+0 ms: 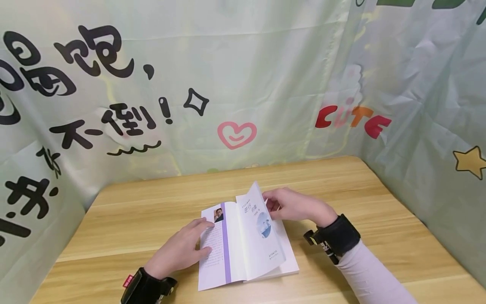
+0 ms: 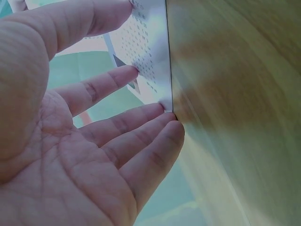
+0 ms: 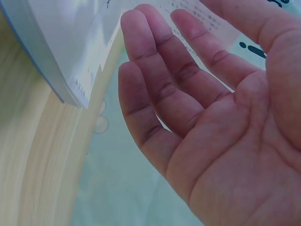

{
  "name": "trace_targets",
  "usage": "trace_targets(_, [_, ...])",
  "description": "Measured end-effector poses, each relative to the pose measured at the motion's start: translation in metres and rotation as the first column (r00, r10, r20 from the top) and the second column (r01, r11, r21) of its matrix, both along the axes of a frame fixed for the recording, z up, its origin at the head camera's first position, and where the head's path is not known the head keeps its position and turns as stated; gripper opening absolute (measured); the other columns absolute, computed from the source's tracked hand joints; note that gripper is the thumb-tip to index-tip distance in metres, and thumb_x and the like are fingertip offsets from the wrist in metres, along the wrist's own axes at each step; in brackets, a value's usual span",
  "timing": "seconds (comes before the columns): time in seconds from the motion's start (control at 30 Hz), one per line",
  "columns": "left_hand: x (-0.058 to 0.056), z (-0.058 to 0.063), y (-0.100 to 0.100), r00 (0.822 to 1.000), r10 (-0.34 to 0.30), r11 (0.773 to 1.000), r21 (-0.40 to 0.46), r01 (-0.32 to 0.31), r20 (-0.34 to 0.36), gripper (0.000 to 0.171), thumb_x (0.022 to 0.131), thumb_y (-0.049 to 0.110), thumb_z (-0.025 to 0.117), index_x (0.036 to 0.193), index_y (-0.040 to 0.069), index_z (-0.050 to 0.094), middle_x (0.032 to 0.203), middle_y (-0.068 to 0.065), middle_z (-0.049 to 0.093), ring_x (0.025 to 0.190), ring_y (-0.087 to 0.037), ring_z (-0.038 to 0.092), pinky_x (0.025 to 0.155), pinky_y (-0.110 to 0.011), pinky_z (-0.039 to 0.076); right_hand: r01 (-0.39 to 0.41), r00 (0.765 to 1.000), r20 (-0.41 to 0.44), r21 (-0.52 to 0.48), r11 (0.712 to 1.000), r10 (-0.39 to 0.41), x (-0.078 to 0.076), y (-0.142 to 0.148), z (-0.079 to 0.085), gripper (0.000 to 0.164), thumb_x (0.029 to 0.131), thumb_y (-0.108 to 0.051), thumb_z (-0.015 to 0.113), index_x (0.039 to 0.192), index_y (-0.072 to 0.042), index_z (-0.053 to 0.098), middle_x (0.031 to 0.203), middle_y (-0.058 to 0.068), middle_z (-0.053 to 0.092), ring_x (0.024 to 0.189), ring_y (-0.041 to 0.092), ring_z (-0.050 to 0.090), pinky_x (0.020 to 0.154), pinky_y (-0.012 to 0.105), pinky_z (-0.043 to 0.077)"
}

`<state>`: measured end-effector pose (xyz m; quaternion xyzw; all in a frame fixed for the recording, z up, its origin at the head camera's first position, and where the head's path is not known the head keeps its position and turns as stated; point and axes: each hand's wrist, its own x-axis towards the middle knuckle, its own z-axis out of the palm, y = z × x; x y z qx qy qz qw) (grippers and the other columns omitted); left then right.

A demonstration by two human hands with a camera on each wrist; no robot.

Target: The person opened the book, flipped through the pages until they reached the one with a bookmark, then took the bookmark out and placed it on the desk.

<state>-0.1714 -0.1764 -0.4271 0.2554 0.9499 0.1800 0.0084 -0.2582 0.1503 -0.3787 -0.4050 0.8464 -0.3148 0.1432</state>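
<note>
A paperback book lies spread on the table, its left flap bearing a purple stripe, a small portrait and lines of print. The title page, with a round blue picture, stands lifted at a slant. My left hand rests on the flap's left edge, fingers spread; in the left wrist view, the fingertips touch that edge. At the title page's right edge is my right hand, its fingers loosely bent and partly hidden behind the page. The right wrist view shows these fingers near the book.
The wooden table carries the book near its front. A pale printed cloth hangs behind and at both sides of it. Black wrist bands sit on both wrists.
</note>
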Motion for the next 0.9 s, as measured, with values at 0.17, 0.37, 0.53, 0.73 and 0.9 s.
trace_targets(0.17, [0.0,0.0,0.0,1.0,0.0,1.0,0.0,0.0,-0.001,0.053,0.084,0.026,0.071,0.131,0.008,0.055,0.136,-0.02,0.048,0.122,-0.034,0.047,0.096,-0.048,0.042,-0.017,1.0,0.004,-0.008,1.0,0.017,0.004,-0.005,-0.001,0.021,0.087,-0.001,0.063,0.107,-0.009,0.061,0.083,-0.002,0.061,0.077,0.012,0.06,0.069,0.026,0.052])
trace_targets(0.37, [0.0,0.0,-0.001,1.0,-0.007,1.0,0.003,0.007,-0.005,0.053,0.084,0.026,0.071,0.131,0.008,0.055,0.136,-0.019,0.048,0.122,-0.034,0.047,0.096,-0.048,0.042,-0.033,0.998,-0.046,-0.015,0.999,0.032,0.005,-0.01,-0.003,0.008,0.09,-0.011,0.065,0.093,-0.014,0.059,0.08,-0.001,0.061,0.074,0.011,0.059,0.067,0.025,0.052])
trace_targets(0.53, [-0.001,0.001,-0.001,1.0,-0.004,1.0,0.0,0.004,0.006,0.053,0.085,0.027,0.072,0.131,0.008,0.055,0.137,-0.019,0.048,0.123,-0.034,0.047,0.096,-0.047,0.042,-0.028,0.998,-0.055,-0.006,1.0,0.028,0.006,-0.015,-0.005,0.008,0.09,-0.013,0.066,0.093,-0.015,0.059,0.079,-0.003,0.062,0.073,0.01,0.059,0.067,0.024,0.051])
trace_targets(0.73, [-0.001,0.002,-0.002,1.0,-0.024,1.0,0.012,0.025,-0.012,0.052,0.085,0.025,0.072,0.131,0.008,0.055,0.135,-0.019,0.049,0.122,-0.033,0.047,0.096,-0.047,0.042,-0.047,0.997,-0.055,-0.007,0.999,0.047,0.009,-0.019,-0.008,0.008,0.089,-0.015,0.066,0.095,-0.014,0.061,0.078,-0.005,0.062,0.072,0.009,0.059,0.065,0.022,0.051])
trace_targets(0.9, [-0.002,0.002,-0.002,1.0,-0.008,1.0,-0.001,0.008,-0.007,0.053,0.084,0.027,0.072,0.131,0.008,0.056,0.136,-0.019,0.049,0.121,-0.034,0.048,0.095,-0.048,0.043,-0.067,0.996,-0.062,0.009,0.998,0.068,0.012,-0.024,-0.01,0.01,0.09,-0.018,0.066,0.097,-0.013,0.063,0.077,-0.007,0.062,0.07,0.008,0.058,0.064,0.021,0.05])
